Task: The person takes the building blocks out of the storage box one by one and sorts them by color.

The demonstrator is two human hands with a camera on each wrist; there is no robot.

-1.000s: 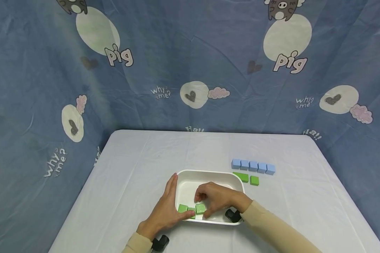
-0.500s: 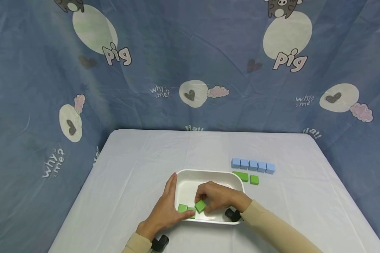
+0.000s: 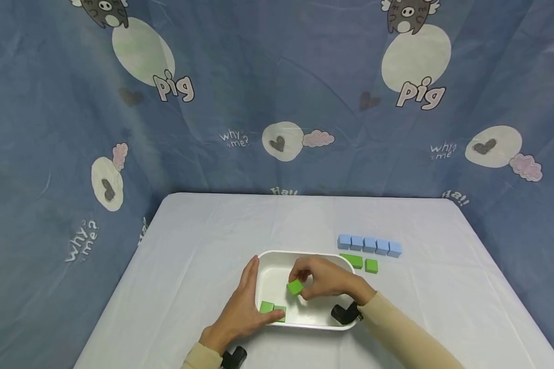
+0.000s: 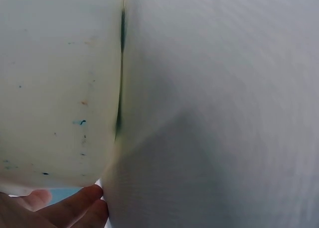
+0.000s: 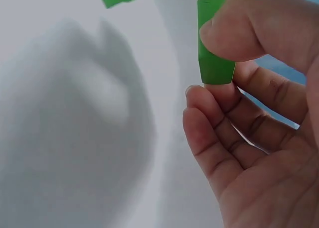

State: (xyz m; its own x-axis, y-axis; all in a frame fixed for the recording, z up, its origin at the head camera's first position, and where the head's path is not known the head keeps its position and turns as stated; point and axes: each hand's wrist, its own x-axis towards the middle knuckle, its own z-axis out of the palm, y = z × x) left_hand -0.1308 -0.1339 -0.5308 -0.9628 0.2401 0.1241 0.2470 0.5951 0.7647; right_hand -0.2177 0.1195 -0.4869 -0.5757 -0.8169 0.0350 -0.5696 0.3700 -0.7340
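Between the thumb and fingers of my right hand [image 3: 325, 279], a green cube [image 3: 295, 287] is pinched above the floor of a white tray [image 3: 304, 325]. The right wrist view shows the thumb pressed on the face of this cube, the other fingers loosely bent below. Two more green cubes, a left one [image 3: 266, 307] and a right one [image 3: 279, 312], lie in the tray's near left corner. My left hand [image 3: 242, 307] rests against that corner, fingers straight along the left side and thumb over the near rim. In the left wrist view, its fingertips [image 4: 92, 193] touch the tray's outer wall.
Behind the tray on the right, a row of several blue cubes [image 3: 369, 245] stands on the white table [image 3: 203, 230]. In front of them lie joined green blocks [image 3: 352, 260] and a single green cube [image 3: 371, 265]. A blue patterned cloth [image 3: 240, 92] hangs behind.
My right hand has taken hold of a green cube beside the other two, tilted it and lifted it up and away from them. The left hand stays at the tray's corner.
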